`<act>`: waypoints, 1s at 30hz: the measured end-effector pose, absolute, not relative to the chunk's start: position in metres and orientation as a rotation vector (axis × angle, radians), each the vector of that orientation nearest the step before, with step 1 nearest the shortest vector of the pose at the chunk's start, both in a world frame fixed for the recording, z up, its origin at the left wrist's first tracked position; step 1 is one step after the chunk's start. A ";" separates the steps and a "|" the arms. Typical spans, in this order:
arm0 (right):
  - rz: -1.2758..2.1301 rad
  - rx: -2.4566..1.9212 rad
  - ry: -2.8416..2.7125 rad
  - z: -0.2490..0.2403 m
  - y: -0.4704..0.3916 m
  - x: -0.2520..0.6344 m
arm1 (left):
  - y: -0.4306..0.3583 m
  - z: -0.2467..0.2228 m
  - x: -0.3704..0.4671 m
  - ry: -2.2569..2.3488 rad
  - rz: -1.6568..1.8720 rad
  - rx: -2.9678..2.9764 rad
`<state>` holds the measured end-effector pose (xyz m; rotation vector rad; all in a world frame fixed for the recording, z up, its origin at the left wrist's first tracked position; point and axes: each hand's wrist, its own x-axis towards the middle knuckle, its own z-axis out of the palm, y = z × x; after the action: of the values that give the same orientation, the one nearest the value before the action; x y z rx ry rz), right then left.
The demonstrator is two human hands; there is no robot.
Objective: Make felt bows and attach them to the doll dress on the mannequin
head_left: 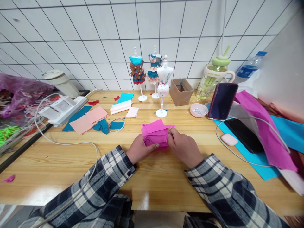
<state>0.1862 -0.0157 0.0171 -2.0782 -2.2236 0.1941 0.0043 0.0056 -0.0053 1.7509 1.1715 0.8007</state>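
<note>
Folded magenta fabric [155, 128] is held just above the middle of the wooden table. My left hand [139, 149] grips it from the left and below, with the thumb lying across its lower front. At the right edge of the fabric, the fingers of my right hand [182, 145] are pinched together. A small dark bit shows by those fingertips, too small to name. Behind the fabric stands a bare white mini dress form [165, 74]. Two dressed mini forms stand farther back: one in turquoise and brown [137, 68], one in ruffles [154, 68].
Left of my hands lie peach fabric [89, 119], a teal piece [101, 126], a ring [123, 126] and a power strip [63, 109] with a trailing cable. Rightward are a cardboard box [181, 91], a pink bead dish [195, 110], a propped phone [223, 100] and a drink bottle [213, 76].
</note>
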 end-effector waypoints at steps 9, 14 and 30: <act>0.162 -2.097 -2.223 0.017 -0.017 0.187 | 0.005 -0.007 0.005 1.115 0.802 1.695; 0.165 -2.102 -2.233 0.018 -0.016 0.187 | 0.005 -0.006 0.005 1.136 0.801 1.706; 0.124 -2.030 -2.235 0.012 -0.017 0.186 | 0.004 -0.005 0.005 1.064 0.796 1.725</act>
<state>0.1858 -0.0174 0.0121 -2.0298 -2.2348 0.1241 0.0053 0.0043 -0.0051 1.7251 1.0642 0.7955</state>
